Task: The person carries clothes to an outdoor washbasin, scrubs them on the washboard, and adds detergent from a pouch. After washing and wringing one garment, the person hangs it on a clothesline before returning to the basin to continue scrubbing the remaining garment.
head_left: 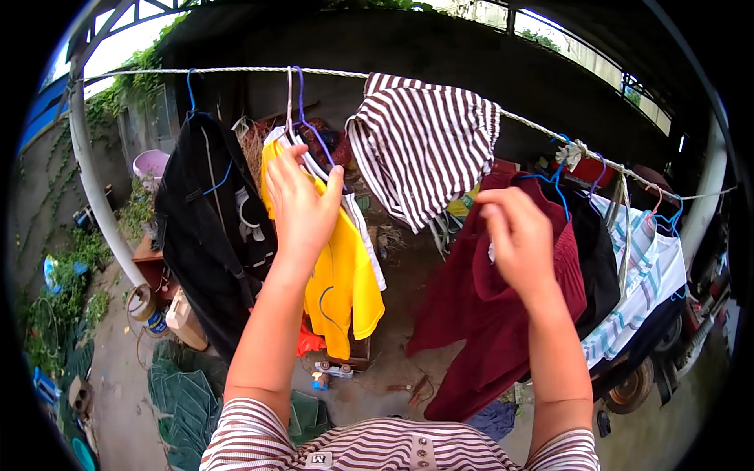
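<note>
A rope [236, 69] crosses the view with clothes on it. My left hand [298, 196] is raised in front of a yellow garment [342, 290], thumb apart from the fingers, holding nothing visible. Striped brown and white cloth [428, 145] is draped over the rope between my hands. My right hand [514, 235], its fingers bent, is in front of dark red clothing [471, 345]; its fingertips are near the lower right edge of the striped cloth, and whether they hold anything is unclear. A purple hanger [301, 98] hangs above my left hand.
Black clothing [196, 204] hangs at the left, and a white and blue checked garment [636, 267] at the right. White posts [98, 188] stand at both sides. Below lie green sheeting [181, 392] and a toy car [334, 369]. A wheel [631, 388] is at the lower right.
</note>
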`<state>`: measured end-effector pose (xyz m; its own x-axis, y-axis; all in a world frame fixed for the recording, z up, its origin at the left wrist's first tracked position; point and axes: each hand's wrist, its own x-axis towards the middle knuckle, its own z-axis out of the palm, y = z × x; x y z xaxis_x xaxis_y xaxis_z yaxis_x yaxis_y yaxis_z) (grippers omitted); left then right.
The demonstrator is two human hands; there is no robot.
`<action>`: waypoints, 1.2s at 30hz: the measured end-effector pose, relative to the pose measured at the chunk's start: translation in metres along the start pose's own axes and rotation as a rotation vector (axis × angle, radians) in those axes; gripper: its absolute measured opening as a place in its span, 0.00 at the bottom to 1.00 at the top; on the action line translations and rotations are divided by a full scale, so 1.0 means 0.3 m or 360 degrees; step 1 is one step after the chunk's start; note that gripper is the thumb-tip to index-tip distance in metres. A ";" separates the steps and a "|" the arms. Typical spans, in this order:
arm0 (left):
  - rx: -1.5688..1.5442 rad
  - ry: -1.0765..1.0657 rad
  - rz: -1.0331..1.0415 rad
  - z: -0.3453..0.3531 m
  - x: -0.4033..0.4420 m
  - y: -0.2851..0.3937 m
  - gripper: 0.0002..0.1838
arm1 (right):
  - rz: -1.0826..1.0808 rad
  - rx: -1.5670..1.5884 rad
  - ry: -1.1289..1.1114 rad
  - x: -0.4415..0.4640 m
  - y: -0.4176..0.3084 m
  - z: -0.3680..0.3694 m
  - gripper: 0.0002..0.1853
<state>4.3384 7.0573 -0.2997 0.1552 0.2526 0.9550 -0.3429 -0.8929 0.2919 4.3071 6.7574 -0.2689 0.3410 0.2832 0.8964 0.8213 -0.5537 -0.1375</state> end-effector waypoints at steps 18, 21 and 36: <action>-0.0048 -0.0428 -0.0235 -0.292 0.208 -0.414 0.18 | 0.0547 0.1129 -0.0449 0.287 -0.224 0.771 0.07; 0.1170 0.0135 0.0463 -0.402 0.267 -0.503 0.29 | 0.0571 0.1102 -0.0503 0.265 -0.246 0.715 0.08; 0.1258 -0.0412 -0.0504 -0.588 0.670 -0.899 0.32 | 0.0377 0.1057 0.0074 0.316 -0.188 0.726 0.06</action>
<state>4.2985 7.4146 -0.1772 0.3714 0.5244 0.7662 0.4763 -0.8160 0.3276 4.3928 6.9861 -0.2679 0.5372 0.1721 0.8257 0.8379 0.0032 -0.5458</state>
